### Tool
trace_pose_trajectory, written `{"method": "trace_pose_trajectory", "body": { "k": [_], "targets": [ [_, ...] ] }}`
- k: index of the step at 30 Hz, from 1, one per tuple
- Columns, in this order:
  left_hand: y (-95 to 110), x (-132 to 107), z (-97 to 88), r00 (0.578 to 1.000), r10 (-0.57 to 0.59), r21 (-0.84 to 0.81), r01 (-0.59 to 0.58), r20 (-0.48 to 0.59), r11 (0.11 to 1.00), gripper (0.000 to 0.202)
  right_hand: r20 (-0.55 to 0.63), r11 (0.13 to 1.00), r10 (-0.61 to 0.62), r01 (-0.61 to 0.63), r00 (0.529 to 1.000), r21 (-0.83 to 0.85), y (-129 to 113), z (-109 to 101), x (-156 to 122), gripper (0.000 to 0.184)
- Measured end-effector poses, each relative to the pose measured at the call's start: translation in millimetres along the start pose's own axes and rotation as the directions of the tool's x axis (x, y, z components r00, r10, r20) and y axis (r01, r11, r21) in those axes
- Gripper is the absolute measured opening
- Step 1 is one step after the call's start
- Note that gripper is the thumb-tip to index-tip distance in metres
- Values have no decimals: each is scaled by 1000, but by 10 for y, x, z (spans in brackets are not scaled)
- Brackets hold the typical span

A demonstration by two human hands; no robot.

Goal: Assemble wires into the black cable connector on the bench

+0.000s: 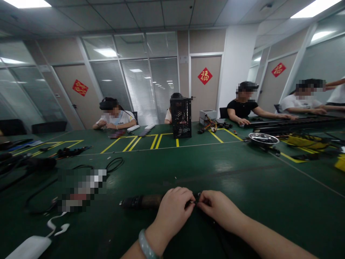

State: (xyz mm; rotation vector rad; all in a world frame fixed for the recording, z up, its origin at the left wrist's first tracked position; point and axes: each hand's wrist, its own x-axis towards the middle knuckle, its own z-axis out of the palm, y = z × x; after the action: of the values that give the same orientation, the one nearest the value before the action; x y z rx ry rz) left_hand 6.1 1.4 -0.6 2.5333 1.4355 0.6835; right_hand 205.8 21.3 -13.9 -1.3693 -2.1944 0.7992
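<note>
My left hand (pixel 174 207), with a pale bangle (pixel 146 244) on its wrist, is closed in a pinch. A tiny shiny piece shows at its fingertips, too small to name. Close by on the right, my right hand (pixel 219 209) also pinches, its fingertips almost meeting the left ones. Whatever it grips is hidden or too small to tell. Beside and partly behind my left hand lies a dark electric screwdriver (pixel 147 201), its tip pointing left on the green table (pixel 140 169). A dark cord-like shape runs under my right hand.
At left lie a blurred-out object (pixel 82 192), black cables (pixel 114 163) and a white device (pixel 31 248). A black computer case (pixel 182 118), a power supply (pixel 207 117) and a metal bowl (pixel 263 138) stand farther back. Several people sit along the far side.
</note>
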Motion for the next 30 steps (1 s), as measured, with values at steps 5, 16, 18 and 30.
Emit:
{"method": "trace_pose_trajectory", "body": {
  "k": [5,16,18,30],
  "targets": [
    [4,11,4,1000,16,18,-17,9,1000,9,-20,999,-16,15,1000,-52,-11,5,7,12],
    [59,-47,-57,997,78,82,-76,-19,994,7,-70,998,-34,30,997,-53,-73,-6,-39,17],
    [79,-63,-70,997,72,98,-70,-17,993,7,-67,998,-41,38,997,-43,-69,-3,-45,19],
    [136,-108,-78,996,82,157,-78,-22,985,7,-91,998,-64,62,994,-22,-57,28,-68,19]
  ]
}}
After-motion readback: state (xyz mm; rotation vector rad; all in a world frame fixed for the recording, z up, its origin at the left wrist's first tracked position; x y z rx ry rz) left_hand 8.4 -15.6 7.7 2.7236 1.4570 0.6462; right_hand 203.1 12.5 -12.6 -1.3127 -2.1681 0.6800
